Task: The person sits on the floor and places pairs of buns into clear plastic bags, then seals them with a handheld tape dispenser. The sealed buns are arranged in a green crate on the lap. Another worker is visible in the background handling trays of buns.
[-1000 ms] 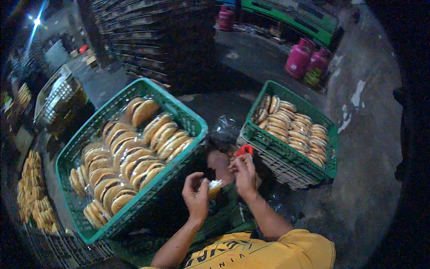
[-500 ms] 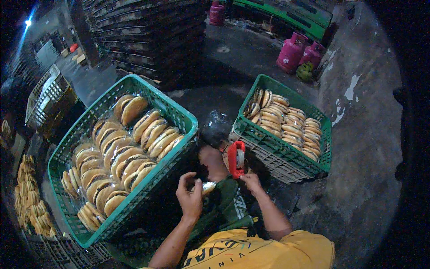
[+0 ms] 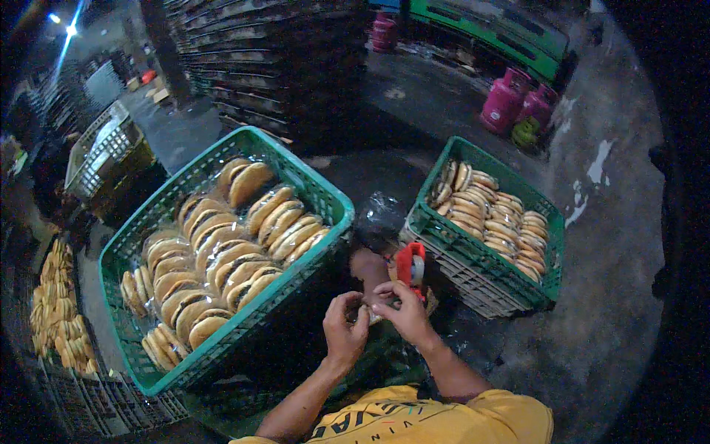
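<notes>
- A small wrapped bun (image 3: 372, 311) is being pinched at lower centre by the left hand (image 3: 345, 331) and right hand (image 3: 399, 309), fingers narrow on the wrap.
- Red tape dispenser (image 3: 411, 266) is sitting just above; the wrap could be slipping or tearing if pulled unevenly.
- Left crate (image 3: 325, 194) is tilting; its buns could be sliding.

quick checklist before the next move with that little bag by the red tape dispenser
1. Both hands on the small bag: left hand and right hand pinch it together, ok.
2. Red tape dispenser close to the hands: just above the right hand, ok.
3. Bag neck closed: cannot tell, fingers hide it.
4. Large green crate has free room: packed with wrapped buns, not ok.
5. Smaller green crate within reach: beside the dispenser, ok.
</notes>
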A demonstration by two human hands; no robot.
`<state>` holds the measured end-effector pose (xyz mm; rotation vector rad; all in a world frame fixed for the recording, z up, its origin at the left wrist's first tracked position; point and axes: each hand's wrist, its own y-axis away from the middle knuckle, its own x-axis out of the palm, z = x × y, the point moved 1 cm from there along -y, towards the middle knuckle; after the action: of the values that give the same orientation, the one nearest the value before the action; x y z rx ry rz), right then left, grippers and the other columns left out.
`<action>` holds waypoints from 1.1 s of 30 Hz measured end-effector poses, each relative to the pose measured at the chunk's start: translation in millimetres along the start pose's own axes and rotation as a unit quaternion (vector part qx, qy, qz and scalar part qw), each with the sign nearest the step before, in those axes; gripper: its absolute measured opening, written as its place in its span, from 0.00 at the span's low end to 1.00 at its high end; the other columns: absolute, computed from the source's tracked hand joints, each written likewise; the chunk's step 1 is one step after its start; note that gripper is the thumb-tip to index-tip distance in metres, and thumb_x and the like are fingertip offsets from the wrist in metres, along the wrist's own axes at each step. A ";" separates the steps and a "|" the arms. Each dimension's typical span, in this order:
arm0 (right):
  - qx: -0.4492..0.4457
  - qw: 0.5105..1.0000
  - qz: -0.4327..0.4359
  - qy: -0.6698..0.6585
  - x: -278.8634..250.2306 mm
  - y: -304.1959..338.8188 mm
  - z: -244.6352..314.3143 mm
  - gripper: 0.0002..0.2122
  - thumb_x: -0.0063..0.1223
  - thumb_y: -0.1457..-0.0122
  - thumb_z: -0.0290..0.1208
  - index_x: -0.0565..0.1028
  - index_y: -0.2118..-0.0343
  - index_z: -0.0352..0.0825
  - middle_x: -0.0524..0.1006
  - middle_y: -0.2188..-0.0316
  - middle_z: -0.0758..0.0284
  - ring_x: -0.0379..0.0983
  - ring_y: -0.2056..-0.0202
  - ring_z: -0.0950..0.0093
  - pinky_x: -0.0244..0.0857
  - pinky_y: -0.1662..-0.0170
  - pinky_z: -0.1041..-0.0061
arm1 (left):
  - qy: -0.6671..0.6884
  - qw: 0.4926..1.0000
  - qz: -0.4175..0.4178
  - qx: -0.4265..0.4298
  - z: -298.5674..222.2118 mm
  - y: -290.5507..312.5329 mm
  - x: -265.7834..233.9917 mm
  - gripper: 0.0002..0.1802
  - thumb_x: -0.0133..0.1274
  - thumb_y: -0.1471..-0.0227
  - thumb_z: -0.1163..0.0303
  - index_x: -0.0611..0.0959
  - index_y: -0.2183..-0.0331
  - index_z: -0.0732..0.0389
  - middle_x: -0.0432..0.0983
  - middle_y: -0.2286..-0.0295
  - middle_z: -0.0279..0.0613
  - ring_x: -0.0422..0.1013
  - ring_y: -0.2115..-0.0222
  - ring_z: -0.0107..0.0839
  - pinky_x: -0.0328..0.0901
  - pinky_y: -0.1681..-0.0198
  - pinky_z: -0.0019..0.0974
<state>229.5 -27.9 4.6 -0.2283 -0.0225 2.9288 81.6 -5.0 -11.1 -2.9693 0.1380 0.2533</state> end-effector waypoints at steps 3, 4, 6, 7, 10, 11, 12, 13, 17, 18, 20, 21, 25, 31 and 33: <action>-0.081 0.995 0.028 0.056 4.6 5.1 16.4 0.13 0.67 0.51 0.24 0.78 0.62 0.35 0.75 0.58 0.68 0.72 0.53 0.73 0.66 0.50 0.72 | 0.063 0.996 -0.007 -0.056 -12.1 -4.9 -14.8 0.13 0.58 0.49 0.77 0.79 0.59 0.64 0.77 0.66 0.42 0.76 0.66 0.30 0.70 0.61 0.32; -0.134 0.982 0.062 0.121 4.5 4.1 20.7 0.13 0.67 0.52 0.24 0.78 0.62 0.34 0.76 0.58 0.68 0.73 0.53 0.73 0.66 0.49 0.71 | 0.100 0.991 0.002 -0.089 -16.8 -10.6 -20.2 0.16 0.58 0.50 0.76 0.78 0.57 0.64 0.77 0.65 0.41 0.75 0.64 0.29 0.70 0.58 0.33; -0.192 0.967 0.082 0.149 0.6 -2.4 31.3 0.17 0.70 0.52 0.36 0.78 0.63 0.32 0.76 0.62 0.66 0.74 0.56 0.71 0.66 0.51 0.71 | 0.182 0.978 0.053 -0.083 -31.8 -19.8 -32.4 0.23 0.61 0.50 0.75 0.75 0.52 0.62 0.75 0.61 0.40 0.73 0.59 0.29 0.68 0.52 0.34; -0.223 0.969 0.064 0.085 0.6 -13.4 37.9 0.18 0.68 0.50 0.40 0.78 0.62 0.32 0.76 0.62 0.66 0.74 0.57 0.71 0.67 0.52 0.70 | 0.216 0.969 0.097 -0.065 -41.1 -29.5 -36.7 0.27 0.63 0.50 0.73 0.73 0.48 0.62 0.74 0.59 0.40 0.71 0.55 0.30 0.66 0.48 0.34; -0.267 0.963 0.018 -0.018 0.5 -55.3 63.9 0.24 0.58 0.43 0.56 0.76 0.66 0.33 0.75 0.64 0.63 0.73 0.61 0.72 0.66 0.57 0.72 | 0.123 0.967 0.225 -0.002 -78.7 -43.3 -61.8 0.38 0.67 0.53 0.70 0.66 0.44 0.63 0.70 0.52 0.44 0.67 0.49 0.33 0.62 0.44 0.36; -0.293 0.952 -0.031 -0.083 11.0 -78.9 70.1 0.28 0.55 0.44 0.61 0.74 0.71 0.31 0.74 0.67 0.66 0.71 0.65 0.75 0.65 0.59 0.75 | 0.076 0.974 0.213 0.023 -90.7 -55.4 -71.9 0.37 0.66 0.52 0.71 0.66 0.44 0.64 0.70 0.51 0.44 0.67 0.48 0.34 0.62 0.43 0.36; -0.307 0.945 -0.065 -0.093 18.6 -107.6 78.0 0.25 0.55 0.42 0.56 0.74 0.71 0.32 0.74 0.67 0.66 0.70 0.65 0.76 0.64 0.60 0.75 | 0.136 0.980 0.126 0.078 -100.9 -73.7 -79.2 0.35 0.63 0.51 0.73 0.66 0.44 0.65 0.72 0.53 0.45 0.68 0.50 0.34 0.63 0.44 0.37; -0.345 0.927 -0.098 -0.108 26.1 -133.2 84.0 0.22 0.54 0.40 0.52 0.73 0.71 0.32 0.74 0.67 0.66 0.70 0.66 0.76 0.64 0.61 0.76 | 0.073 0.981 0.054 0.170 -106.1 -100.7 -90.9 0.32 0.60 0.52 0.77 0.68 0.46 0.65 0.74 0.56 0.48 0.71 0.53 0.36 0.65 0.47 0.39; -0.245 0.957 -0.061 0.140 86.4 -193.1 81.9 0.16 0.55 0.41 0.44 0.75 0.68 0.32 0.75 0.67 0.58 0.74 0.63 0.61 0.65 0.54 0.64 | -0.227 0.921 -0.118 0.293 -78.7 -251.9 -138.9 0.27 0.62 0.57 0.72 0.73 0.53 0.62 0.77 0.62 0.58 0.74 0.59 0.56 0.68 0.57 0.49; -0.299 0.927 -0.039 0.225 91.3 -194.1 79.3 0.16 0.55 0.41 0.44 0.76 0.67 0.33 0.76 0.67 0.58 0.74 0.62 0.59 0.63 0.54 0.62 | -0.289 0.929 -0.068 0.219 -54.9 -278.1 -147.2 0.29 0.63 0.58 0.66 0.74 0.53 0.62 0.77 0.62 0.58 0.73 0.59 0.57 0.67 0.57 0.52; -0.306 0.897 -0.006 0.319 98.9 -194.6 75.3 0.15 0.56 0.42 0.44 0.77 0.65 0.35 0.77 0.66 0.58 0.74 0.62 0.58 0.61 0.53 0.59 | -0.464 0.878 0.089 0.074 -5.4 -318.4 -149.3 0.30 0.64 0.57 0.60 0.76 0.54 0.64 0.77 0.62 0.61 0.73 0.57 0.58 0.68 0.54 0.50; -0.289 0.898 0.001 0.332 98.2 -191.7 74.0 0.15 0.57 0.42 0.44 0.77 0.65 0.36 0.77 0.66 0.59 0.74 0.62 0.58 0.60 0.54 0.58 | -0.356 0.906 0.157 0.167 15.7 -324.6 -146.2 0.27 0.63 0.55 0.58 0.78 0.56 0.66 0.77 0.62 0.63 0.73 0.56 0.58 0.68 0.52 0.49; -0.260 0.927 0.012 0.272 89.7 -189.1 80.2 0.14 0.56 0.42 0.45 0.79 0.65 0.38 0.78 0.66 0.63 0.75 0.62 0.60 0.60 0.56 0.58 | -0.378 0.916 0.103 0.081 55.7 -354.6 -147.4 0.25 0.61 0.51 0.56 0.80 0.58 0.65 0.76 0.62 0.63 0.73 0.58 0.56 0.67 0.52 0.49; -0.254 0.922 0.006 0.293 93.0 -192.7 79.7 0.13 0.56 0.42 0.43 0.80 0.67 0.38 0.80 0.66 0.62 0.76 0.62 0.60 0.60 0.57 0.59 | -0.583 0.805 -0.050 0.097 53.2 -362.6 -151.0 0.35 0.68 0.63 0.53 0.78 0.59 0.68 0.72 0.59 0.50 0.70 0.55 0.47 0.69 0.56 0.48; -0.266 0.924 -0.015 0.275 92.9 -193.2 74.1 0.13 0.56 0.42 0.43 0.80 0.66 0.38 0.80 0.66 0.62 0.76 0.62 0.60 0.60 0.56 0.59 | -0.581 0.813 -0.013 0.042 44.3 -359.4 -151.2 0.38 0.70 0.66 0.51 0.78 0.58 0.67 0.71 0.58 0.49 0.69 0.53 0.45 0.69 0.56 0.48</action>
<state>167.0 180.2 69.7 -1.1032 -0.7262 2.6503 -36.1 367.5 25.9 -2.1876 -0.0507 1.8613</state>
